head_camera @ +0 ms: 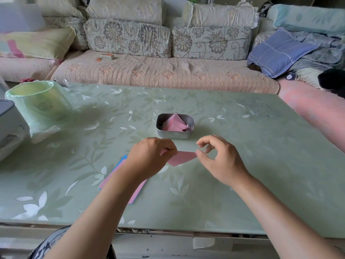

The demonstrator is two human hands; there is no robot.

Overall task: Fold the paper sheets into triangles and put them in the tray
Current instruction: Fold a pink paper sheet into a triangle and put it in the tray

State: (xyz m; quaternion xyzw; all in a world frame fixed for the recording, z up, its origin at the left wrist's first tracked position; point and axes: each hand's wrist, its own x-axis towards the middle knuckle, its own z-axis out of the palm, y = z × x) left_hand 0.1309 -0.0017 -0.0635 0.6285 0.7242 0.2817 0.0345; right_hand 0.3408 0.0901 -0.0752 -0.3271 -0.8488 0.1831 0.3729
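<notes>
Just before the metal tray (175,135), I am pinching the folded pink sheet (182,158) with my left hand (151,156), clamped on its left corner. My right hand (222,160) is waiting, thumb and forefinger apart, at the other tip. I am aiming to line the edges up exactly before creasing.

We see a dull metal tray (160,128) holding matt pink paper triangles (175,124). The table (242,165) looks glossy and smooth; the sofa (158,71) is quilted cloth.

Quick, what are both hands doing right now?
Left hand: pinching the pink folded paper at one corner.
Right hand: fingers loosely curled, thumb at the paper's other tip; cannot tell if it grips.
</notes>
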